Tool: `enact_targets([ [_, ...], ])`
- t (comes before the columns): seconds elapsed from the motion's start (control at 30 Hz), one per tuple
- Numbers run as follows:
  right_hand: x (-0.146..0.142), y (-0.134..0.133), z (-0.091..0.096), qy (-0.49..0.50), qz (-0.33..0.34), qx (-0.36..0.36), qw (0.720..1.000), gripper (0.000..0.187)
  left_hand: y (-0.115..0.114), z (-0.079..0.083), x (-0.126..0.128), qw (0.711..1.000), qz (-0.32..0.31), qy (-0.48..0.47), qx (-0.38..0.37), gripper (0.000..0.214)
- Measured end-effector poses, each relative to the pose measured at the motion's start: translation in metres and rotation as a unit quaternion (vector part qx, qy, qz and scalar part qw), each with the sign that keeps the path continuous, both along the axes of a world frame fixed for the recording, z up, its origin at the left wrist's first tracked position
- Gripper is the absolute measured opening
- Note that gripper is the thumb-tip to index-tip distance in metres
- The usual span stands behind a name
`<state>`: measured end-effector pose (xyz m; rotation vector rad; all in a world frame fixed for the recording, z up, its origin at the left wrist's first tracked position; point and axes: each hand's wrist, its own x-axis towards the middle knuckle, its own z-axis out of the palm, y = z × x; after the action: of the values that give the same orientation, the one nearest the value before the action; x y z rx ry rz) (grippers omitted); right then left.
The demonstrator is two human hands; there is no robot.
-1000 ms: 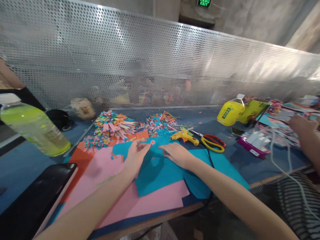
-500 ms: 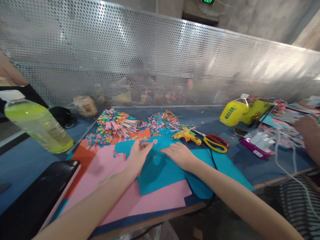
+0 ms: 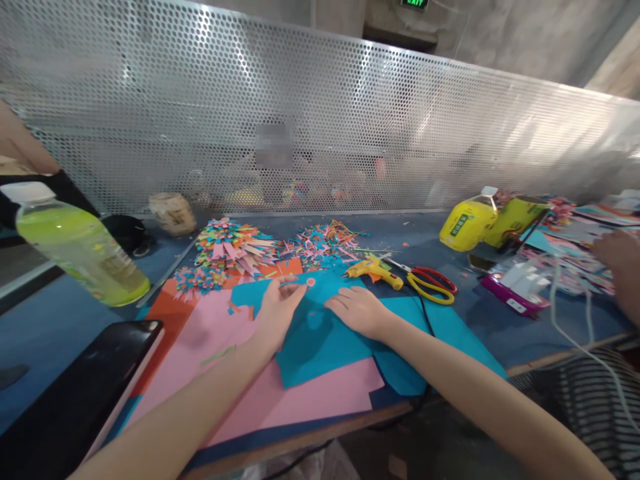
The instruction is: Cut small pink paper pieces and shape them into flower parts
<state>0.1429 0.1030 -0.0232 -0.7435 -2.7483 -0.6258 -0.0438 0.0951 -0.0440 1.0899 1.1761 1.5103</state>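
Observation:
Between the thumb and fingertips of my left hand (image 3: 280, 310) is a small round paper coil (image 3: 311, 283), pale with an orange-pink ring. The hand is closed in a pinch just above a blue paper sheet (image 3: 320, 353). My right hand (image 3: 357, 311) is a short way to the right, over the same sheet, with its fingers curled together. Anything in its fingertips is hidden. Beyond the right hand lie a yellow glue gun (image 3: 374, 270) and scissors (image 3: 433, 283) with red and yellow handles. Tiny paper scraps dot the blue sheet.
Pink paper (image 3: 320, 407) lies under the blue sheet. Fringed paper pieces (image 3: 233, 243) and a heap of thin strips (image 3: 327, 243) sit behind. At left are a bottle (image 3: 80, 250) and a black case (image 3: 85, 393). A co-worker's hand (image 3: 617, 257) is at far right.
My right hand has shifted slightly to the right, its fingers more curled. My left hand keeps the paper coil in nearly the same spot.

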Motion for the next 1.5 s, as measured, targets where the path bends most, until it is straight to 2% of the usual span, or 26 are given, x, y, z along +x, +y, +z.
enact_targets([
  [0.13, 0.006, 0.001, 0.0, 0.08, -0.016, -0.077, 0.994, 0.018, 0.001, -0.001, 0.0, 1.0, 0.006, -0.005, -0.001, 0.041],
  [0.27, 0.01, 0.001, 0.005, 0.168, -0.023, -0.184, 0.968, 0.019, 0.001, -0.001, 0.001, 1.0, 0.005, -0.015, -0.002, 0.043],
  [0.43, 0.012, 0.002, 0.007, 0.185, -0.013, -0.231, 0.955, 0.029, 0.0, 0.001, 0.0, 1.0, 0.002, -0.026, -0.003, 0.043],
  [0.53, 0.011, 0.002, 0.004, 0.143, -0.024, -0.215, 0.966, 0.029, 0.0, 0.001, 0.001, 1.0, 0.002, -0.027, -0.002, 0.042],
  [0.7, 0.006, 0.0, 0.0, 0.064, -0.027, -0.083, 0.994, 0.019, 0.001, 0.001, 0.001, 1.0, -0.002, -0.026, -0.008, 0.04],
  [0.83, 0.001, -0.002, 0.003, 0.028, -0.015, -0.017, 0.999, 0.016, 0.0, 0.001, 0.001, 1.0, 0.001, -0.017, -0.006, 0.039],
  [1.0, -0.001, -0.001, 0.001, 0.006, -0.002, 0.026, 1.0, 0.015, 0.0, -0.001, 0.0, 1.0, 0.009, 0.006, -0.002, 0.04],
  [1.13, 0.002, 0.004, -0.003, 0.037, -0.016, 0.014, 0.999, 0.017, 0.0, 0.001, 0.001, 1.0, 0.008, 0.007, -0.003, 0.042],
  [1.23, 0.005, 0.006, -0.002, 0.089, -0.031, -0.047, 0.994, 0.018, -0.001, 0.002, 0.002, 1.0, 0.01, 0.003, -0.009, 0.043],
  [1.33, 0.007, 0.003, 0.001, 0.088, -0.017, -0.091, 0.992, 0.019, -0.001, 0.003, 0.002, 1.0, 0.006, -0.004, -0.006, 0.042],
  [1.5, 0.008, -0.002, 0.002, 0.034, -0.008, -0.045, 0.998, 0.019, 0.0, 0.001, 0.001, 1.0, 0.003, 0.004, 0.0, 0.04],
])
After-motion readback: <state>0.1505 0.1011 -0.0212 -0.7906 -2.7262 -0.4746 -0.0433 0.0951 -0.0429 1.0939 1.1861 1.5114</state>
